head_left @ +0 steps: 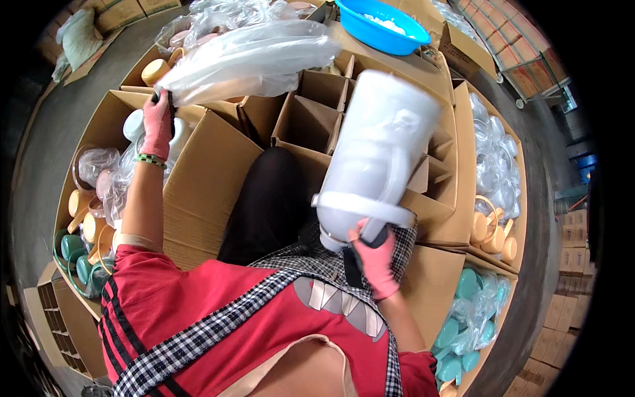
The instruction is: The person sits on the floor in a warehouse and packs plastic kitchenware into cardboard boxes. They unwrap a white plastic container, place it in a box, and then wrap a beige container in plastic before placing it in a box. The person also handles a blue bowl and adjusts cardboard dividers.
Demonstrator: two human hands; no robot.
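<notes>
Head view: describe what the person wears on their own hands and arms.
Both hands wear thin pink gloves: the left hand and the right hand. A green beaded bracelet circles the left wrist. The forearms are bare. Short red sleeves cover the upper arms, the left sleeve with dark stripes, under a black-and-white checked apron.

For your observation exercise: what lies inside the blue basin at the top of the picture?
Inside the blue basin a small heap of white pieces shows near the middle. What they are is too small to tell, and the near wall hides part of the floor.
</notes>
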